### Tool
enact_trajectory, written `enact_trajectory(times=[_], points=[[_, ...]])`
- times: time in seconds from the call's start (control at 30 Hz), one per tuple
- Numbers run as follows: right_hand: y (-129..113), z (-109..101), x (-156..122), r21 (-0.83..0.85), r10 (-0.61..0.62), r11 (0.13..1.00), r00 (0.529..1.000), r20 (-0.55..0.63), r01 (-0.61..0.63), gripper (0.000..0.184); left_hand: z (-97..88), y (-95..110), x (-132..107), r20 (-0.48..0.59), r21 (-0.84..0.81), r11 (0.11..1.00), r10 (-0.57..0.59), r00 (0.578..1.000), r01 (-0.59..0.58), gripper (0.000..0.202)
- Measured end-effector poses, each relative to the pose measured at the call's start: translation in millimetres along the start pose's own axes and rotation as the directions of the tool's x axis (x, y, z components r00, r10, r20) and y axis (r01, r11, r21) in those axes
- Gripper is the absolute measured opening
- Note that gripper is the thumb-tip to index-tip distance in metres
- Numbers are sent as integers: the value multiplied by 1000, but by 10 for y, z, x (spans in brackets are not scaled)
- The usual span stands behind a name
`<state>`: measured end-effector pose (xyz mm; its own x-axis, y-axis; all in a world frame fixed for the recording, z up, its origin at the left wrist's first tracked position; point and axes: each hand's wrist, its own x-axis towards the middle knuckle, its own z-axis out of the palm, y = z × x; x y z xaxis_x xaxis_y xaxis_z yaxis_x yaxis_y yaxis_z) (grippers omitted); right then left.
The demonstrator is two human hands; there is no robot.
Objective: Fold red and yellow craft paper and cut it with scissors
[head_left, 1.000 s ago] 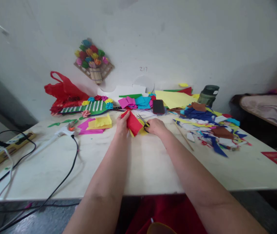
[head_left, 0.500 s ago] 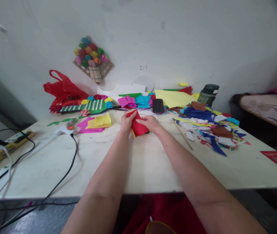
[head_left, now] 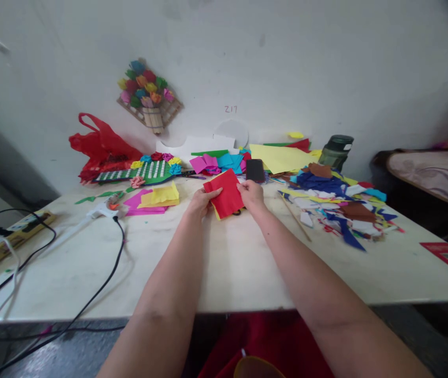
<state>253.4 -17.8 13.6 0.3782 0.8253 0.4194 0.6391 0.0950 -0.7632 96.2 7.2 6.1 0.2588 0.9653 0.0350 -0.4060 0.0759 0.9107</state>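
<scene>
Between my hands, above the middle of the table, is a square of red paper [head_left: 226, 195] with a yellow sheet's edge showing behind it. My left hand [head_left: 203, 201] is closed on its left side, thumb lying over the red face. At the right edge, my right hand [head_left: 252, 195] pinches the red paper with the fingertips. A small dark curved thing, partly hidden, shows below the paper near my right hand. To the left lie yellow paper sheets [head_left: 160, 197] on top of pink paper [head_left: 135, 205].
Behind my hands are a black phone [head_left: 255, 170] and blue paper pieces [head_left: 229, 163]. A scrap heap [head_left: 342, 205] and a thin stick [head_left: 297, 218] lie right, near a green bottle [head_left: 336, 151]. Left are a glue gun [head_left: 105, 207], its cable and a power strip [head_left: 14, 236].
The red paper, bent and narrow before, is now spread out as a flat square. My right hand has shifted from its face to its right edge; my left hand has moved slightly left.
</scene>
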Motion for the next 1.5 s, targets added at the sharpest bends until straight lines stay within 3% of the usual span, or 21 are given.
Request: enact_trajectory(times=[0.27,0.47,0.73,0.9,1.3,1.5], points=[[6,8,-13,12,46,999,996,-82,-45,26,1,6,12,-96,67,998,-16,995,23,35],[-29,-32,-46,-30,55,998,989,-138,-60,27,26,44,-32,35,165,967,-205,978,197,34],[-64,-49,-68,50,76,996,983,-167,-68,26,-30,34,4,5,170,980,-111,994,109,30],[-42,-33,-55,80,83,994,981,-175,-70,26,-48,11,3,64,169,985,-52,997,41,34],[-72,-33,-103,23,56,998,981,-188,-52,27,-15,-24,2,-13,47,997,-52,999,53,31],[-27,33,-99,22,2,1000,991,-134,1,28,-34,-49,32,-16,-30,1000,-11,1000,11,38]])
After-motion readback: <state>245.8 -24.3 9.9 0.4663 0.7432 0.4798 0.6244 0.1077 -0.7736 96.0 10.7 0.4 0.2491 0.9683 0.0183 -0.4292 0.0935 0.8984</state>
